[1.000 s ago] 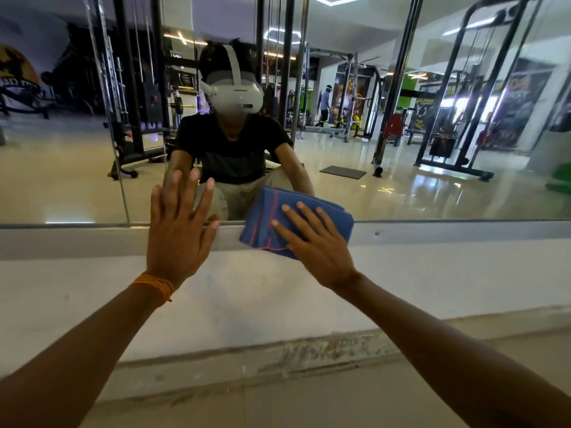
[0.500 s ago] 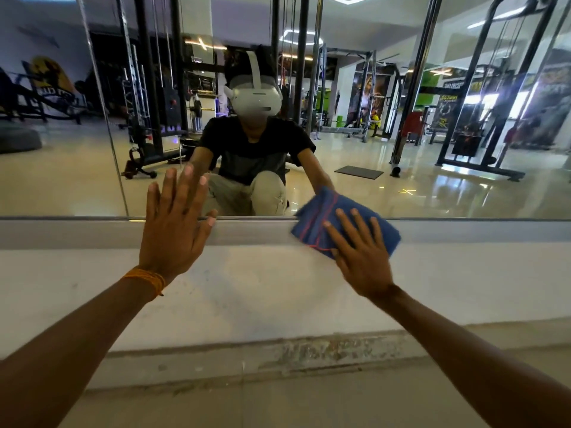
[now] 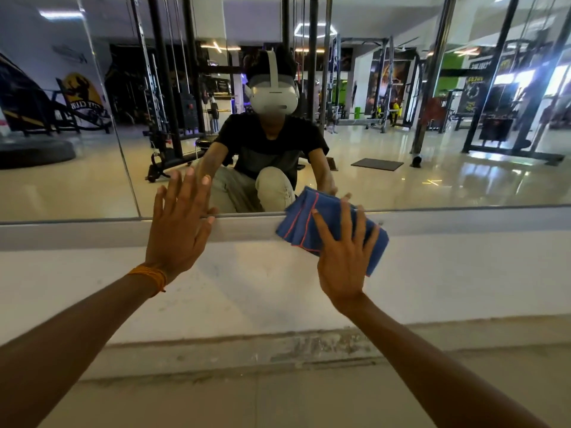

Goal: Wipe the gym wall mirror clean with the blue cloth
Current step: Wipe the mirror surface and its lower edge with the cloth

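The wall mirror [image 3: 448, 186] fills the upper half of the head view, ending at a grey bottom frame strip [image 3: 92, 234]. A folded blue cloth [image 3: 304, 225] with red stitching lies flat across that strip, partly on the glass and partly on the white wall below. My right hand [image 3: 344, 257] presses on the cloth with fingers spread. My left hand [image 3: 177, 228] rests flat and empty against the mirror's lower edge, fingers apart, an orange thread band on the wrist.
A white wall band [image 3: 463, 273] runs under the mirror, with a worn skirting [image 3: 309, 347] and tiled floor [image 3: 278, 403] below. A vertical seam [image 3: 123, 156] splits the glass at left. The mirror reflects a crouching person with a headset, and gym machines.
My right hand slid the cloth rightward along the mirror's bottom edge, then slightly lower onto the wall. The view shifted closer and to the right. My left hand stayed flat against the edge.
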A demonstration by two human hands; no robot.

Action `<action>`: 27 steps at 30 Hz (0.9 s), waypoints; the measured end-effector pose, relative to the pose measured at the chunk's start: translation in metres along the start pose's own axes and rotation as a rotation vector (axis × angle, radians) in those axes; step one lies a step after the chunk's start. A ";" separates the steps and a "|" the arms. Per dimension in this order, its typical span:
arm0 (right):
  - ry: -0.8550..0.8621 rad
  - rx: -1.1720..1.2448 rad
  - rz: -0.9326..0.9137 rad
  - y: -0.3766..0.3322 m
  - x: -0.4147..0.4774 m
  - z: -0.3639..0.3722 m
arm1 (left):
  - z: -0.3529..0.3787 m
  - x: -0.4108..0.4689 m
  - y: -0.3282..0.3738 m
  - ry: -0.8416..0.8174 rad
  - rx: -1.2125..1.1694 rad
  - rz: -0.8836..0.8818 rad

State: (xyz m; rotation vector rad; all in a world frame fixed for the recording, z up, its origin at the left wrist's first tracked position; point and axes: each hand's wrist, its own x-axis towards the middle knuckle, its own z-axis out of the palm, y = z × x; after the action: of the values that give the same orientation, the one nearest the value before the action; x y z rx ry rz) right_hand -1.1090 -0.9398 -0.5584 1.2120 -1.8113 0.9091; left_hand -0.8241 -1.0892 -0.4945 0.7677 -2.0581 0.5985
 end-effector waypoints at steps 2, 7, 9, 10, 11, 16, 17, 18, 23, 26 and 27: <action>-0.040 0.075 0.300 -0.030 -0.007 0.003 | 0.000 -0.001 -0.003 0.005 0.006 0.014; -0.070 0.231 0.145 -0.102 -0.006 0.025 | -0.006 -0.006 -0.018 0.049 -0.029 0.026; -0.074 0.176 -0.095 -0.116 -0.005 0.029 | -0.008 -0.018 -0.037 0.060 -0.029 -0.037; -0.074 0.166 -0.159 -0.111 -0.002 0.029 | -0.009 -0.024 -0.048 0.059 -0.013 -0.062; -0.077 0.153 -0.196 -0.098 0.001 0.028 | -0.009 -0.030 -0.057 0.052 0.005 -0.067; -0.057 0.126 0.061 0.004 0.003 0.012 | -0.002 -0.033 -0.068 0.077 -0.032 -0.013; -0.068 0.144 0.103 0.003 0.000 0.009 | 0.000 -0.033 -0.066 0.081 -0.038 -0.017; -0.090 0.153 0.094 -0.010 -0.002 0.008 | 0.002 -0.033 -0.066 0.084 -0.041 -0.021; -0.170 0.183 -0.231 -0.105 -0.009 0.022 | 0.010 -0.040 -0.069 0.110 -0.065 -0.003; -0.158 0.118 -0.176 -0.075 -0.011 0.022 | 0.014 -0.042 -0.074 0.115 -0.060 0.015; -0.140 0.097 -0.101 -0.053 -0.012 0.018 | 0.014 -0.042 -0.076 0.111 -0.062 0.017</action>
State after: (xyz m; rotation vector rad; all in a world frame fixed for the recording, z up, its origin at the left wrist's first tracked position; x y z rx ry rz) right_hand -1.0592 -0.9667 -0.5696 1.4472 -1.8138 0.8823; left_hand -0.7595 -1.1391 -0.5267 0.6670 -1.9731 0.5715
